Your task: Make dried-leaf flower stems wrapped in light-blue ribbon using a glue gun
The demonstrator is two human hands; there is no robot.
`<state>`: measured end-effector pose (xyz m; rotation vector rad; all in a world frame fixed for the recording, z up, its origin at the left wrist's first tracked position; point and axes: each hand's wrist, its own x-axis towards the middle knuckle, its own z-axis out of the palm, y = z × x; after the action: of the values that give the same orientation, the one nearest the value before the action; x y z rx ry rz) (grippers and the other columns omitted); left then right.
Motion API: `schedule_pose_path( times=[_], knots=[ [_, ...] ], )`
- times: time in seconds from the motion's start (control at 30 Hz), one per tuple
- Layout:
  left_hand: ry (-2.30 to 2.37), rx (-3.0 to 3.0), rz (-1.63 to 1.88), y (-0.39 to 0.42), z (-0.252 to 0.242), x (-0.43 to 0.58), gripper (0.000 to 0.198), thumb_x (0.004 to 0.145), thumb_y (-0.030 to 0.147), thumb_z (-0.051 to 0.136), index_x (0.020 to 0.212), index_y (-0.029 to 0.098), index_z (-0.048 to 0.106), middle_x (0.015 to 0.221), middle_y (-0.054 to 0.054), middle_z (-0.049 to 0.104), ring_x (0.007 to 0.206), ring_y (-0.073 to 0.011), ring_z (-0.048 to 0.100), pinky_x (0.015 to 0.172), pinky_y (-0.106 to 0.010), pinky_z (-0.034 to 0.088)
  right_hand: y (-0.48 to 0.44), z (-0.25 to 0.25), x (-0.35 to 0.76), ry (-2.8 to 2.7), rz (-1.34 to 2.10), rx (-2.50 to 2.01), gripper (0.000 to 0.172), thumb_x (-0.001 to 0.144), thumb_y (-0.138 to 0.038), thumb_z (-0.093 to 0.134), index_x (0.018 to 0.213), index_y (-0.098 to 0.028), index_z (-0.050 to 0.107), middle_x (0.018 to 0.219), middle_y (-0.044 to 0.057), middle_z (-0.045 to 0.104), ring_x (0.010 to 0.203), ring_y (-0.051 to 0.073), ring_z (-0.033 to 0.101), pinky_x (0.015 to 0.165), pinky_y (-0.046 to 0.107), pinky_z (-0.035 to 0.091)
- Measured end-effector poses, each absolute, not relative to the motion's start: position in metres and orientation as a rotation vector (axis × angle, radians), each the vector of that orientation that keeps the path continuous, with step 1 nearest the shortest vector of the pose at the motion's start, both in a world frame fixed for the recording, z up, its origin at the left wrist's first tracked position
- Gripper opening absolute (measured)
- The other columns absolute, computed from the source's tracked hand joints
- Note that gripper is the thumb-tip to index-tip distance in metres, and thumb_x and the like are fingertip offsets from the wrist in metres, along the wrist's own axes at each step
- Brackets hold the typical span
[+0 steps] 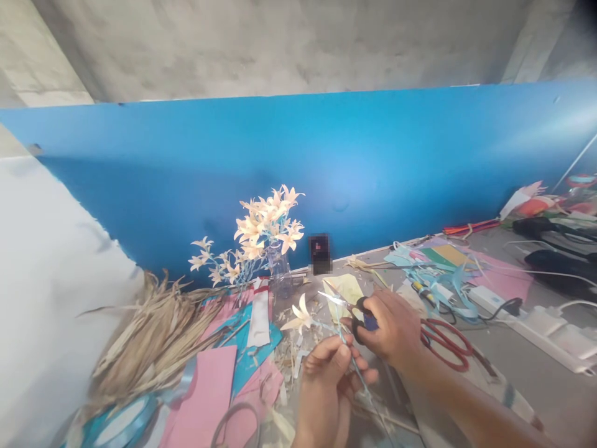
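My left hand (329,373) is closed in a pinch on the thin blue stem of a cream paper flower (301,316), whose bloom points left above the table. My right hand (389,326) is closed on black-handled scissors (347,305), with the silver blades open and pointing left just above the stem. Both hands are close together near the middle of the table.
A clear bottle (280,270) of cream paper flowers (263,230) stands before a blue backboard (326,162). Dry straw (149,336), pink and blue paper sheets (214,392), red scissors (443,345), a white power strip (545,330) and ribbon rolls (121,423) lie around.
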<state>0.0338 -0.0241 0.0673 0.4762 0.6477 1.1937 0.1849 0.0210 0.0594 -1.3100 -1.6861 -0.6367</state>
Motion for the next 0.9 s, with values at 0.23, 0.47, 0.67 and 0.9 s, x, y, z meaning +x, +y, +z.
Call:
schedule_pose_path(
  times=[0.23, 0.47, 0.67, 0.9],
  knots=[
    [0.632, 0.467, 1.184, -0.024, 0.065, 0.033, 0.027, 0.062, 0.03, 0.09, 0.079, 0.014, 0.077, 0.067, -0.004, 0.065, 0.064, -0.0167, 0.062, 0.065, -0.037, 0.059, 0.024, 0.054, 0.186, -1.712, -0.635, -1.329, 0.04, 0.088, -0.041, 0.059, 0.056, -0.022, 0.044, 0.051, -0.002, 0.047, 0.053, 0.014, 0.044, 0.057, 0.032, 0.022],
    [0.607, 0.526, 1.157, -0.02, 0.058, 0.028, 0.021, 0.068, 0.028, 0.087, 0.082, 0.014, 0.077, 0.07, -0.004, 0.065, 0.067, -0.017, 0.063, 0.07, -0.036, 0.058, 0.022, 0.059, 0.187, -1.773, -0.524, -1.284, 0.025, 0.081, -0.038, 0.065, 0.067, -0.021, 0.053, 0.061, 0.001, 0.055, 0.063, 0.017, 0.049, 0.062, 0.031, 0.029],
    [0.644, 0.581, 1.217, -0.019, 0.054, 0.027, 0.02, 0.068, 0.029, 0.086, 0.079, 0.015, 0.077, 0.076, -0.004, 0.066, 0.066, -0.0163, 0.063, 0.07, -0.035, 0.058, 0.023, 0.059, 0.188, -1.768, -0.591, -1.256, 0.027, 0.082, -0.035, 0.068, 0.065, -0.021, 0.052, 0.058, 0.0, 0.054, 0.061, 0.016, 0.047, 0.062, 0.032, 0.027],
    [0.664, 0.587, 1.204, -0.02, 0.057, 0.024, 0.022, 0.067, 0.03, 0.087, 0.079, 0.014, 0.077, 0.071, -0.004, 0.064, 0.068, -0.0171, 0.063, 0.073, -0.038, 0.059, 0.025, 0.057, 0.191, -1.774, -0.673, -1.228, 0.037, 0.087, -0.034, 0.063, 0.057, -0.022, 0.046, 0.052, -0.001, 0.048, 0.055, 0.015, 0.041, 0.058, 0.033, 0.022]
  ],
)
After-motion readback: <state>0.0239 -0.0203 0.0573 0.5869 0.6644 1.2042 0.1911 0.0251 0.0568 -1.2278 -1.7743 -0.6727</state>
